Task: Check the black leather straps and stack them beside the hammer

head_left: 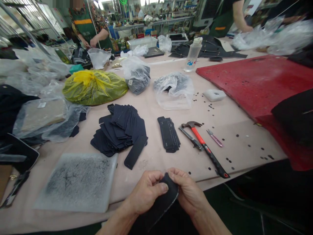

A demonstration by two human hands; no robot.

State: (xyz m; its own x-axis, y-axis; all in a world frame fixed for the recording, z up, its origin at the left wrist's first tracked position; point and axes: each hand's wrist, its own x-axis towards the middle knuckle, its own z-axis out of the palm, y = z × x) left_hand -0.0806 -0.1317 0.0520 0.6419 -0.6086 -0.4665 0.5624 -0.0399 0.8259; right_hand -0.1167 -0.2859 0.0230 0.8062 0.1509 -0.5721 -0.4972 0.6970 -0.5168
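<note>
My left hand (pixel 146 191) and my right hand (pixel 187 192) both pinch one black leather piece (pixel 164 202) at the table's near edge, thumbs on its rounded top end. Beyond the hands lies a spread pile of black leather pieces (pixel 121 129). A smaller neat stack of black pieces (pixel 168 133) sits to its right. A red-handled hammer (pixel 204 147) lies to the right of that stack, with a metal punch tool (pixel 192 138) beside it and small pink snips (pixel 214 137) further right.
A scuffed translucent cutting pad (pixel 75 181) lies at the near left. A yellow bag (pixel 94 86), clear plastic bags (pixel 174 89), a plastic bottle (pixel 193 54) and a red mat (pixel 256 81) lie farther back. Small black punched dots scatter at right. Other people work at the far side.
</note>
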